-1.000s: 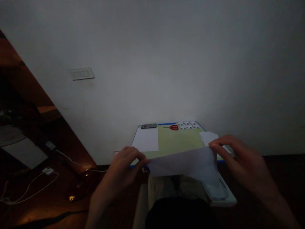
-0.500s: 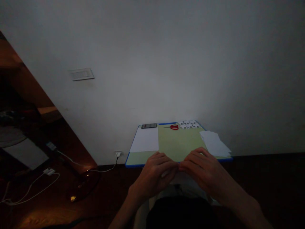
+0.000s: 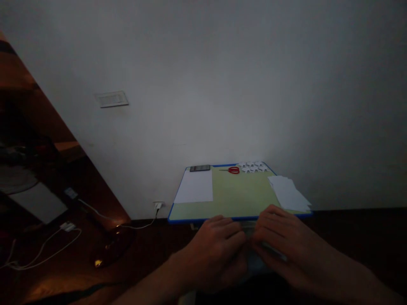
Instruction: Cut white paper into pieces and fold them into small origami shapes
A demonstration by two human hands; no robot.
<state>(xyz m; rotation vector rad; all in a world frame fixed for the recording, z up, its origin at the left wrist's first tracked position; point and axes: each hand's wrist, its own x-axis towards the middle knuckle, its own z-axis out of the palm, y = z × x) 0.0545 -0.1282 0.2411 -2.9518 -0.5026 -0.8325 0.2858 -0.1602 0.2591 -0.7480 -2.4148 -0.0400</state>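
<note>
My left hand is closed, its fingers curled inward below the table's front edge. Close beside it, my right hand is bent round the same white sheet of paper. Most of that sheet is hidden behind the fingers, and its folds cannot be made out. Beyond the hands stands a small table with a green top and blue rim. At its right edge lie loose white paper pieces. Red-handled scissors rest near the back, beside several small white paper cut-outs.
A large white sheet covers the table's left part, with a dark phone behind it. The wall rises directly behind the table. White cables and a plugged-in adapter are at the left, near a dark stand base.
The sheet was stretched out between my spread hands. They came together at the table's front edge, then dropped slightly lower, hiding most of the paper.
</note>
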